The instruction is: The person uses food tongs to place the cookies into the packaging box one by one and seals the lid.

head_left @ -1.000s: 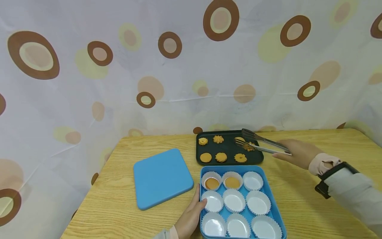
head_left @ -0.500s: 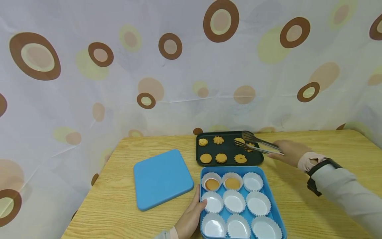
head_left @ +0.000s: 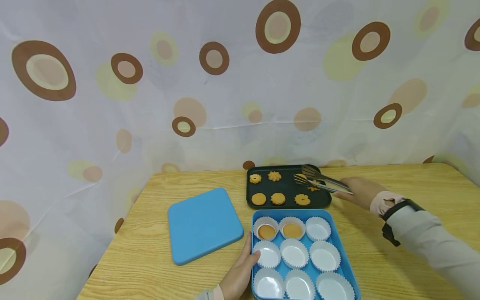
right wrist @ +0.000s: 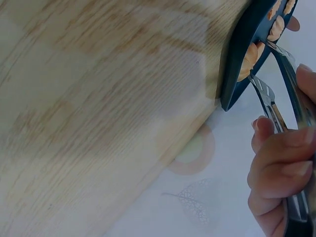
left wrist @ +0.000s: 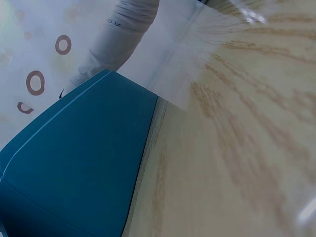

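Note:
My left hand point(head_left: 238, 273) holds the left wall of a blue box point(head_left: 346, 266), thumb over the rim and fingers along the outside. White ruffled paper cups point(head_left: 294, 253) fill the box; the two at the back left each hold a round flat cookie point(head_left: 291, 230). With my right hand point(head_left: 360, 191) I grip metal tongs point(head_left: 331, 182) above a dark baking tray point(head_left: 288, 204). Their slotted ends stand apart around a round cookie point(head_left: 301, 177) at the tray's back right. In the right wrist view the tongs' tips point(right wrist: 264, 89) are close to the cookies point(right wrist: 248, 61).
A flat blue lid point(head_left: 204, 225) lies on the wooden table point(head_left: 138, 258), left of the box. On the tray sit several other cookies, such as a flower-shaped cookie point(head_left: 274, 176) and a ring cookie point(head_left: 302, 199). A patterned curtain point(head_left: 225, 91) hangs behind the table.
My right hand has moved left and slightly down with the tongs, whose ends have shifted a little left over the back right cookie. My left hand and the box have stayed put.

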### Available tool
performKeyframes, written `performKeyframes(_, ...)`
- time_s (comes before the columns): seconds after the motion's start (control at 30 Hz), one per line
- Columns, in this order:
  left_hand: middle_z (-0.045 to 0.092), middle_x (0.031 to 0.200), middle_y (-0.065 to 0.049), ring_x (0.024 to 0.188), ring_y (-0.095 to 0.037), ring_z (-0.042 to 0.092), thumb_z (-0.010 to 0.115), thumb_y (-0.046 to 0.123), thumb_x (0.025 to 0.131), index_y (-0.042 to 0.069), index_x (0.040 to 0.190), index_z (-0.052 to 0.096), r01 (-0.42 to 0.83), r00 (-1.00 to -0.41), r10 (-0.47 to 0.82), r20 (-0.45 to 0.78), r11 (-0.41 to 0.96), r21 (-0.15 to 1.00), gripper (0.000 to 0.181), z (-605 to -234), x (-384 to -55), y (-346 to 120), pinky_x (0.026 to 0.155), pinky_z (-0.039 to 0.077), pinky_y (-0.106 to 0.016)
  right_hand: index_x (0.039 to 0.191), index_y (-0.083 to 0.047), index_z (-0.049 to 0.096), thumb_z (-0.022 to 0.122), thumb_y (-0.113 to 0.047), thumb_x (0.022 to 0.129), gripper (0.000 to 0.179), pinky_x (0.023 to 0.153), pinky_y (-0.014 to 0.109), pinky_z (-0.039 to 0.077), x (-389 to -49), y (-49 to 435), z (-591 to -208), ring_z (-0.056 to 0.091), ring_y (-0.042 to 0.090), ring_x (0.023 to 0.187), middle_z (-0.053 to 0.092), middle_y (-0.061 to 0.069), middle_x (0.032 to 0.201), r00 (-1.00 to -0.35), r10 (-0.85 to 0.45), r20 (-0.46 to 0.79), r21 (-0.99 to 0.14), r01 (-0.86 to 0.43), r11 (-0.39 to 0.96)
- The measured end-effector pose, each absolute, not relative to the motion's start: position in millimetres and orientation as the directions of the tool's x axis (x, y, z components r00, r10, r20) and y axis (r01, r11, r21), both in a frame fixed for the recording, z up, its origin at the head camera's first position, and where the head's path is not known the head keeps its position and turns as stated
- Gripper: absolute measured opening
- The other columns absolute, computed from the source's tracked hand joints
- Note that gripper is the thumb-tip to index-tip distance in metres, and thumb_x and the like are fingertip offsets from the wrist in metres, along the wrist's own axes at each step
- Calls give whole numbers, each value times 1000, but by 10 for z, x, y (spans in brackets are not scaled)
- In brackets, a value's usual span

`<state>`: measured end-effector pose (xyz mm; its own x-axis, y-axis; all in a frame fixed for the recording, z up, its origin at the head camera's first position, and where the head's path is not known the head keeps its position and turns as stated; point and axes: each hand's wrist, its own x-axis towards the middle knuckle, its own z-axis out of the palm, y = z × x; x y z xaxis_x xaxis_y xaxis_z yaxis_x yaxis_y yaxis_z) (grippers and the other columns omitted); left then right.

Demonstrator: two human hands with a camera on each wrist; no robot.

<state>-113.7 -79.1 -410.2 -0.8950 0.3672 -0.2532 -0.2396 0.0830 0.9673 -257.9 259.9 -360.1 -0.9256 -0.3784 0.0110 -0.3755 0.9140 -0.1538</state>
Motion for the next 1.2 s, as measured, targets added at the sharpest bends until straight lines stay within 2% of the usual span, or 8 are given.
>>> performKeyframes(0.4, -11, 159, -25, 145, -44, -11, 30, 24, 106, 0, 152, -10, -226, -893, 381, -238, 77, 971, 66, -4117, -1148, -793, 114, -4, -62, 114, 19, 57, 65, -28, 92, 53, 81, 56, 51, -2544, 2589, -3619, 64, 39, 86, 65, 31, 101, -926, -373, 59, -176, -378, 909)
performKeyframes(0.73, -11, 159, -26, 144, -46, -11, 31, 25, 106, -1, 152, -10, -240, -895, 364, -257, 91, 966, 67, -4126, -1151, -789, 113, -4, -63, 121, 17, 56, 65, -33, 93, 57, 89, 61, 47, -2304, 2703, -3447, 60, 48, 104, 61, 34, 115, -912, -398, 98, -187, -410, 893)
performKeyframes(1.07, -10, 158, -26, 144, -46, -10, 31, 24, 106, 0, 153, -9, -239, -898, 360, -252, 82, 968, 67, -4118, -1141, -786, 113, -3, -63, 125, 12, 57, 65, -37, 92, 60, 81, 56, 51, -1838, 2907, -3191, 64, 39, 99, 64, 27, 116, -898, -423, 122, -175, -439, 881)
performKeyframes(1.2, -11, 158, -26, 144, -46, -10, 31, 24, 106, 0, 153, -9, -239, -897, 364, -250, 78, 968, 66, -4115, -1140, -785, 113, -3, -63, 124, 11, 58, 65, -40, 91, 60, 75, 50, 54, -1655, 2957, -3138, 67, 26, 87, 66, 21, 112, -907, -411, 93, -155, -421, 894)
